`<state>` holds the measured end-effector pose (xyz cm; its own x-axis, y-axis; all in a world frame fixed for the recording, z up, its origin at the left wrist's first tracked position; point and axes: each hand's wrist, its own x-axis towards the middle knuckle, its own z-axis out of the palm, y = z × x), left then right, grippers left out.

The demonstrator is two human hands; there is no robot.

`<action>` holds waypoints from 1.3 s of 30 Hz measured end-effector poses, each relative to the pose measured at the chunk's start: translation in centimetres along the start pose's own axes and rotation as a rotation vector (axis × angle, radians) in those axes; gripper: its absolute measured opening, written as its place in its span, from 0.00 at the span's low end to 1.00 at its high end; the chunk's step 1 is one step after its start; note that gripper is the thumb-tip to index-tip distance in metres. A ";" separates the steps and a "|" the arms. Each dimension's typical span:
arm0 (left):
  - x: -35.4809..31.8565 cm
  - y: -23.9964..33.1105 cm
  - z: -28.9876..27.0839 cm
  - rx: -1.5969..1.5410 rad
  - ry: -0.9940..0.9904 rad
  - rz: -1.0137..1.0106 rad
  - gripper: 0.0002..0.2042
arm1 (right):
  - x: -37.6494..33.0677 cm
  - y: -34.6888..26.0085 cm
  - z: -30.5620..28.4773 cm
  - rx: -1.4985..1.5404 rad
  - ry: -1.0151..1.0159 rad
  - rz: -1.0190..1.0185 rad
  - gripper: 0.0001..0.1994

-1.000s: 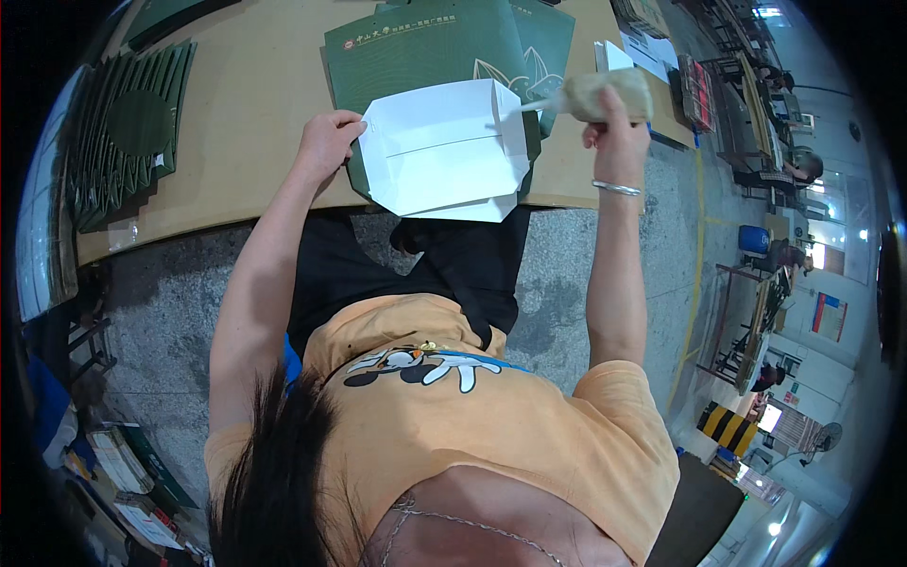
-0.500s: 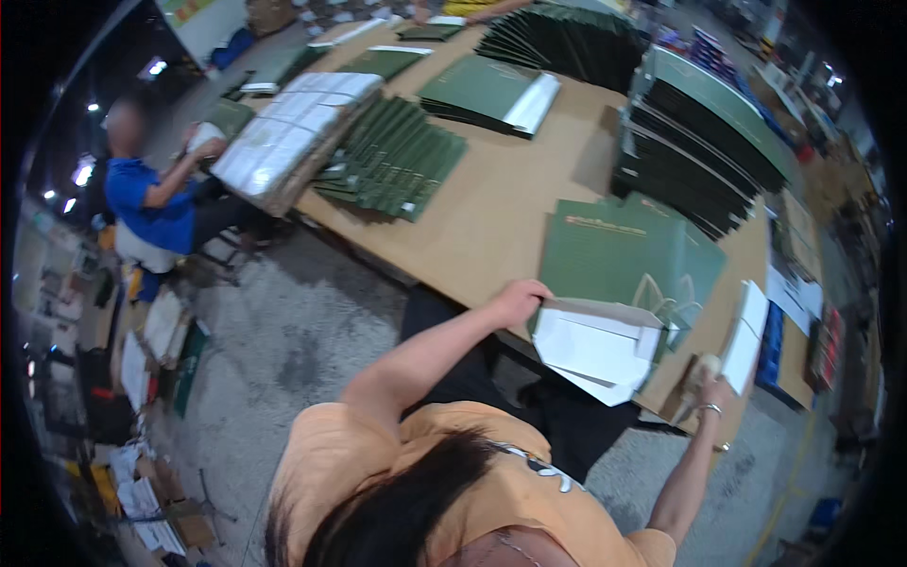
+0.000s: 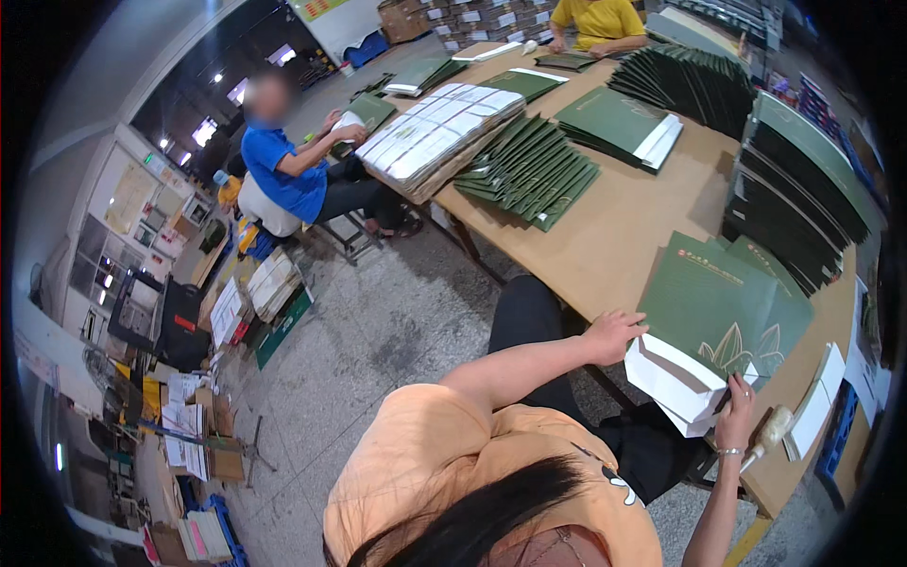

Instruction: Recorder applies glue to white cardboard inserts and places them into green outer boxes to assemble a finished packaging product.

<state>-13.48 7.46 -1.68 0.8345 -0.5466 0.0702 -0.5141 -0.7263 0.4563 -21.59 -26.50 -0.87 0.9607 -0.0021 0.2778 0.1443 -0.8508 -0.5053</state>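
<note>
A green paper bag (image 3: 704, 293) with a gold line drawing lies flat at the table's near right edge. Its white bottom flaps (image 3: 669, 378) are folded open toward me and hang partly over the edge. My left hand (image 3: 614, 337) grips the bag's left side where green meets white, fingers bent together. At the right end of the flaps, my right hand (image 3: 736, 413) pinches the white paper's edge. Close beside that hand lies a squeeze bottle (image 3: 774, 430) with a pale tip, apparently glue. A stack of white card strips (image 3: 816, 402) sits just right of it.
Tall stacks of green bags (image 3: 794, 189) stand beyond my bag. Fanned green bags (image 3: 534, 175) and a string-tied white bundle (image 3: 439, 132) occupy the table's left side. A person in blue (image 3: 283, 170) sits at left; another in yellow (image 3: 597, 24) works at the far end.
My right hand has moved left from beside the card strips and bottle to the bag's flaps. The left hand keeps its place on the bag. The whole view has swung leftward.
</note>
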 end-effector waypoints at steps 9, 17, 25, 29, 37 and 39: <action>-1.9 -0.5 1.8 0.308 0.143 0.166 0.20 | -6.3 -3.2 2.2 -0.245 -0.063 -0.083 0.22; -0.7 0.0 -0.1 0.335 -0.035 0.184 0.16 | -4.0 -2.4 1.6 -0.397 -0.210 -0.087 0.18; -1.8 -2.2 -1.1 0.003 0.025 0.193 0.23 | -1.8 -6.0 0.5 -0.256 -0.269 0.056 0.29; -1.1 -1.3 -2.9 0.243 -0.208 0.239 0.34 | -4.1 -6.1 0.2 -0.333 -0.327 0.105 0.35; -2.5 0.6 -3.6 0.401 -0.405 0.216 0.48 | -6.2 -7.5 -0.3 -0.447 -0.502 0.159 0.46; -2.8 0.4 -3.1 0.400 -0.349 0.214 0.48 | -6.5 -7.5 0.1 -0.460 -0.464 0.132 0.48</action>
<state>-15.47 9.97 1.05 0.6236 -0.7547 -0.2039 -0.7561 -0.6485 0.0881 -28.90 -20.11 1.04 0.9807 0.0174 -0.1949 0.0013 -0.9966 -0.0824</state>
